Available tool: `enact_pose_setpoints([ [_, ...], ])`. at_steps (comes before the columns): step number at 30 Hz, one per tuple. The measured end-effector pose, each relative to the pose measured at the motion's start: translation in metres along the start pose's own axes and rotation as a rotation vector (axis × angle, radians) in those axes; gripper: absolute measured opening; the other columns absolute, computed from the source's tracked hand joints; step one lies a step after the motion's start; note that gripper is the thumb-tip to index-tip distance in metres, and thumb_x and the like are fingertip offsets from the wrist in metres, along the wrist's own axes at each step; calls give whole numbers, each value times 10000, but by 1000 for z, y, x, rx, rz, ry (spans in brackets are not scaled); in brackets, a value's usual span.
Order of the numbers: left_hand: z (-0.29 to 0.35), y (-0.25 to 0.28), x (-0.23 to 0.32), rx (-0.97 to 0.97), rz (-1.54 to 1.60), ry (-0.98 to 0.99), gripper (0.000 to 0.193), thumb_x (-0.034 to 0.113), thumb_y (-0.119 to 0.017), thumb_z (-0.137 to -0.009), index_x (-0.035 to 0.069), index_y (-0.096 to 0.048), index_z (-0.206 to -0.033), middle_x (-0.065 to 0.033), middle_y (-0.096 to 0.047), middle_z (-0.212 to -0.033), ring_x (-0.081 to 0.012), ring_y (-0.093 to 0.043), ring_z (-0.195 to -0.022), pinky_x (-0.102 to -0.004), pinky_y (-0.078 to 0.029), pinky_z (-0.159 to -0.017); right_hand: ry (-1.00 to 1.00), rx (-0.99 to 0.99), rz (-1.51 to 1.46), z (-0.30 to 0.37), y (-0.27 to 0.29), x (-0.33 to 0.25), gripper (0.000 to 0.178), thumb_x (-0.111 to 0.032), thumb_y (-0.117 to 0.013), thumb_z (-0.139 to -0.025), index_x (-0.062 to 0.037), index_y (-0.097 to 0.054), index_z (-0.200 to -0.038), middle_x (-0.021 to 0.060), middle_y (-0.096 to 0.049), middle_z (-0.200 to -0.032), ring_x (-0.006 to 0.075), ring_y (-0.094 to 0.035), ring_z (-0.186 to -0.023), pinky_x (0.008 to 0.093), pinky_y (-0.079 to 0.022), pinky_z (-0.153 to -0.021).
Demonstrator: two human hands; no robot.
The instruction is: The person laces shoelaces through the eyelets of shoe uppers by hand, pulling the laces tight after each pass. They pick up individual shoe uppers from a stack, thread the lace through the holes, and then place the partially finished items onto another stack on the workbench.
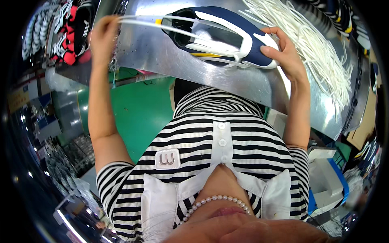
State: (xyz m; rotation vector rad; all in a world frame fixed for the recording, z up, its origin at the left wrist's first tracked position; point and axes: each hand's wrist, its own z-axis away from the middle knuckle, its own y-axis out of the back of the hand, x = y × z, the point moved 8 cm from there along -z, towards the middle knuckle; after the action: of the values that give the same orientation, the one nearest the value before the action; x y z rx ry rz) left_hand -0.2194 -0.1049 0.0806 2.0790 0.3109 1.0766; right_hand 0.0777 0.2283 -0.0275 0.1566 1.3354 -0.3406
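A navy and white shoe (231, 25) lies on its side across the metal table in front of me, its toe to the right and its dark opening to the left. Around the toe, my right hand (287, 52) grips with thumb and fingers. My left hand (104, 34), slightly blurred, is closed at the far left on the ends of a white shoelace (178, 29). Two strands of it stretch nearly straight from the shoe to that hand, past a small yellow piece near the shoe's opening.
A large bundle of loose white shoelaces (314, 48) covers the table's right side. The metal table (139, 50) has its near edge just before my body. Red, black and white shoes (73, 34) are piled at the left. Open boxes (326, 176) stand at lower right.
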Motion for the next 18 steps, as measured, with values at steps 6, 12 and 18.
enact_pose_setpoints([
  [6, 8, 84, -94, 124, -332, 103, 167, 137, -696, -896, -22, -702, -948, -43, -700, -843, -88, -614, -773, -230, -489, -727, -66, -63, 45, -3, 23, 14, 609, -248, -803, -734, -58, -542, -1251, 75, -645, -1069, 139, -612, -982, 251, -480, -892],
  [12, 48, -77, 180, -768, 686, -344, 80, 35, -679, -872, -1, -684, -943, -105, -682, -1092, -128, -619, -905, -254, -500, -765, 185, 252, 903, -9, 13, -14, 571, -478, -740, -813, -63, -613, -1185, 81, -633, -774, 192, -606, -715, 312, -481, -680],
  [18, 22, -105, 224, -490, 445, -429, 37, 35, -673, -836, 7, -659, -856, -121, -645, -1209, -214, -609, -1018, -298, -475, -817, 158, 536, 975, 0, 16, -35, 454, -433, -711, -858, -27, -674, -1059, 134, -715, -884, 229, -690, -773, 332, -524, -711],
])
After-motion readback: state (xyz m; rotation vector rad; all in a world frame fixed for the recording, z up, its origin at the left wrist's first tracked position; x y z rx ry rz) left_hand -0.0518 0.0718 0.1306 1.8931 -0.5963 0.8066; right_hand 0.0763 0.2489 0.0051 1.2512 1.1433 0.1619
